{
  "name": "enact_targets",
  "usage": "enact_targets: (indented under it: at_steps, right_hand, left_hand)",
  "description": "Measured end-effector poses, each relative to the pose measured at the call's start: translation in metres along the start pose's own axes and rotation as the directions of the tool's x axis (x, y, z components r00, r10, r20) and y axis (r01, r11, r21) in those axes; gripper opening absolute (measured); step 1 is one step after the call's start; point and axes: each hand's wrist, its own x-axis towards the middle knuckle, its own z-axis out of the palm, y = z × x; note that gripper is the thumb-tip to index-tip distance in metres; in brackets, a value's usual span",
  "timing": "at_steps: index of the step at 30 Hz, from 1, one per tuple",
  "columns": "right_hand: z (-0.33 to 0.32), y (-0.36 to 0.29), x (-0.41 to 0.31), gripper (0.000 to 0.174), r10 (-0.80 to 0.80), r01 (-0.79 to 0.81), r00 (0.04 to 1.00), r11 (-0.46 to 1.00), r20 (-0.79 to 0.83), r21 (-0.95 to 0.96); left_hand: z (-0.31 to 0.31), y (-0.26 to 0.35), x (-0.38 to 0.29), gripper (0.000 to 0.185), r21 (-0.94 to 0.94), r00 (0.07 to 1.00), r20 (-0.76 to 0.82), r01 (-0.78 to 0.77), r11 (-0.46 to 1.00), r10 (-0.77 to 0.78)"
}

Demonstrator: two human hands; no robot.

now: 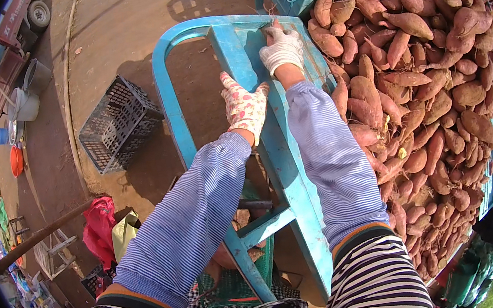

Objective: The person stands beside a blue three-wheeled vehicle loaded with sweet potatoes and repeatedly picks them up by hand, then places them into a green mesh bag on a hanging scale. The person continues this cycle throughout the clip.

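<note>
My left hand (244, 106), in a white glove with a red floral pattern, hovers over or rests by the inner rail of a turquoise metal frame (234, 53). Its thumb is spread from the fingers, and nothing shows in it. My right hand (283, 50), in a whitish knit glove, is at the far right part of that frame. Its fingers close around a sweet potato (275, 24), of which only a reddish end with thin roots shows. To the right of my right hand lies a large heap of sweet potatoes (408, 82).
A black plastic crate (118, 125) stands on the ground to the left. Beneath my arms is a green mesh bag (237, 284) with sweet potatoes inside. A wooden pole (44, 237), pink bag (100, 228), white buckets (23, 105) and orange basin (16, 160) are farther left.
</note>
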Motion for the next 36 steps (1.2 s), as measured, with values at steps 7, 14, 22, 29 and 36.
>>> enact_targets:
  at_steps: [7, 14, 22, 29, 36]
  right_hand:
    - [-0.135, 0.097, -0.124, 0.040, 0.102, -0.186, 0.971, 0.893, -0.218, -0.410]
    - [-0.064, 0.144, -0.052, 0.059, 0.219, -0.072, 0.960, 0.793, 0.172, -0.605]
    - [-0.124, 0.177, -0.136, 0.066, 0.233, 0.278, 0.800, 0.672, 0.552, -0.686]
    - [-0.176, 0.284, -0.232, 0.051, 0.114, 0.313, 0.916, 0.395, 0.384, -0.864]
    - [-0.276, 0.316, -0.307, 0.068, 0.485, -0.213, 0.875, 0.395, 0.005, -0.894]
  left_hand:
    - [0.011, -0.019, 0.008, 0.098, -0.118, 0.998, -0.013, -0.061, 0.991, 0.060]
    - [0.018, -0.038, 0.033, 0.100, -0.241, 0.983, 0.034, -0.168, 0.956, 0.181]
    - [0.014, -0.036, 0.037, 0.107, -0.142, 0.985, 0.028, -0.164, 0.976, 0.170]
    - [0.013, -0.027, 0.028, 0.102, -0.104, 0.987, 0.001, -0.159, 0.982, 0.160]
    - [0.015, -0.034, 0.027, 0.100, -0.152, 0.986, 0.016, -0.161, 0.975, 0.165]
